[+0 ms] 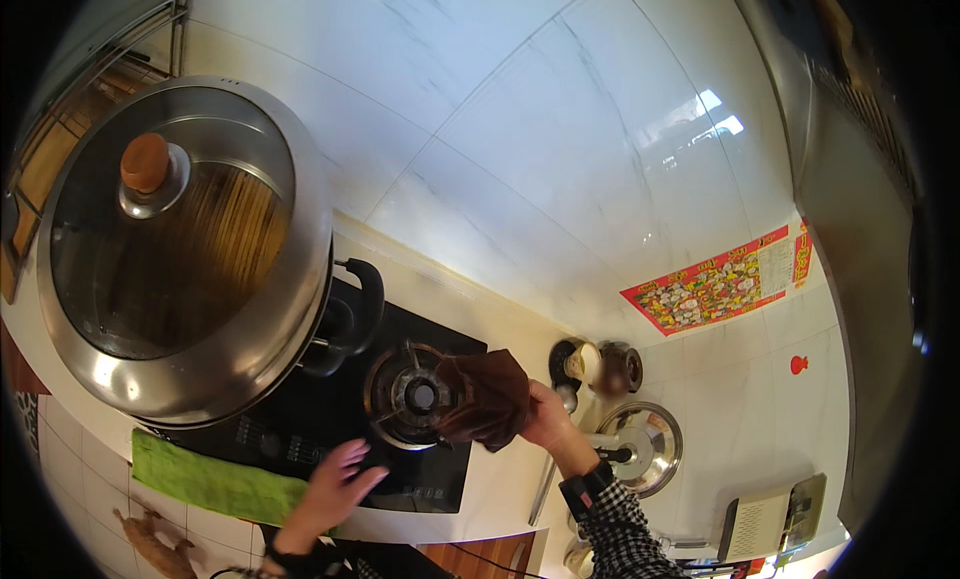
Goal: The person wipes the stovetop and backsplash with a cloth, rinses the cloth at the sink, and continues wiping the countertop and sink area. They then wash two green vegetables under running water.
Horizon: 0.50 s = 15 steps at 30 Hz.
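My right hand [549,418] grips a dark brown cloth [486,399], which hangs over the right side of a gas burner [420,397] on the black glass hob [281,410]. Nothing is in my left hand [341,481]; its fingers are apart above the hob's front edge, left of the cloth. A green towel [214,478] lies along the front edge by my left wrist. On the left of the hob stands a large steel steamer pot with a glass lid [172,256] and an orange-brown knob [145,163]. Through the glass, a slatted rack shows.
The pot's black side handle [367,301] juts toward the burner. Beyond my right hand are a steel pot lid [645,448], a pale cup [585,363] and a dark jar [622,367]. A metal rack [180,31] stands at the upper left. A brown animal [157,545] is on the tiled floor.
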### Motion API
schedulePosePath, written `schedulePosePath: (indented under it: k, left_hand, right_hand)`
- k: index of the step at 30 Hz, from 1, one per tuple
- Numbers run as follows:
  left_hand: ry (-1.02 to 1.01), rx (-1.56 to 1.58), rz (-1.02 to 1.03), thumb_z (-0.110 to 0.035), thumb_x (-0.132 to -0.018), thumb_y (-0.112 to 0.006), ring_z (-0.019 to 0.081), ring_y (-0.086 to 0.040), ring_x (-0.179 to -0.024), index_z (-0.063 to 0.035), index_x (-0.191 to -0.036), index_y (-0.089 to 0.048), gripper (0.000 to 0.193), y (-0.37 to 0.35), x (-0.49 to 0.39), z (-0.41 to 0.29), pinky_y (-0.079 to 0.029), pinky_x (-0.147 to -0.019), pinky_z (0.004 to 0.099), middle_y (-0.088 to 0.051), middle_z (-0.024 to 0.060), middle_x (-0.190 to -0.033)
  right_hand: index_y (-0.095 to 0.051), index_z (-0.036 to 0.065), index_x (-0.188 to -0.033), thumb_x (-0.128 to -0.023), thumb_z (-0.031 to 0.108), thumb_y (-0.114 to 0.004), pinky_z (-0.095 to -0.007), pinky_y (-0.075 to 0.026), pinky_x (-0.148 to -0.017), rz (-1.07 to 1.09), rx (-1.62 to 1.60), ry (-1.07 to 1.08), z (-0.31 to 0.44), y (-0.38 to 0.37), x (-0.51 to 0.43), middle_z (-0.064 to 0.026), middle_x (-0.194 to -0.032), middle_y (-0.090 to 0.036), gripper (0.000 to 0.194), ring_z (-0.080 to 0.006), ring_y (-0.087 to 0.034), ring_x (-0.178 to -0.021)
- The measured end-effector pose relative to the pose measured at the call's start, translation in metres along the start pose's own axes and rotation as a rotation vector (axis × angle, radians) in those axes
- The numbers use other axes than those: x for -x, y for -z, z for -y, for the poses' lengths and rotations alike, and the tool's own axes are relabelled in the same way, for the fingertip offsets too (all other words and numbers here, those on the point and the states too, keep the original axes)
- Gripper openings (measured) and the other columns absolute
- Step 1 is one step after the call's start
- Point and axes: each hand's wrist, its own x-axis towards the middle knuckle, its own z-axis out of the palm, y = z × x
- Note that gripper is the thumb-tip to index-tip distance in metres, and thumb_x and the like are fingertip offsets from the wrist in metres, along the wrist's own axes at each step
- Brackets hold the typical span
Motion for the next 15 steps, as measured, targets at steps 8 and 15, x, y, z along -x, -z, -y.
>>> schedulePosePath:
  k: [8,15]
  left_hand:
    - [0.229,1.127,0.322,-0.02,-0.094,-0.068,0.0159,-0.058,-0.117,-0.0034,-0.133,-0.046,0.048,-0.104,-0.054,-0.04,-0.048,-0.099,0.0356,-0.054,0.0132,-0.134]
    - [-0.109,0.44,0.033,-0.001,-0.078,-0.079,0.0189,-0.065,-0.093,-0.0044,-0.133,-0.036,0.07,-0.151,-0.084,-0.06,-0.057,-0.073,0.029,-0.057,0.0113,-0.116]
  right_hand:
    - [-0.031,0.001,-0.149,-0.099,0.037,-0.054,-0.0407,-0.034,-0.113,0.249,0.071,0.252,-0.016,-0.022,0.053,-0.0156,-0.147,-0.044,0.066,-0.0262,-0.043,-0.135]
    - [-0.036,0.016,-0.145,-0.101,0.027,-0.056,-0.0518,-0.047,-0.101,-0.236,-0.137,-0.081,-0.08,0.012,0.049,-0.0059,-0.142,-0.045,0.05,-0.0246,-0.046,-0.131]
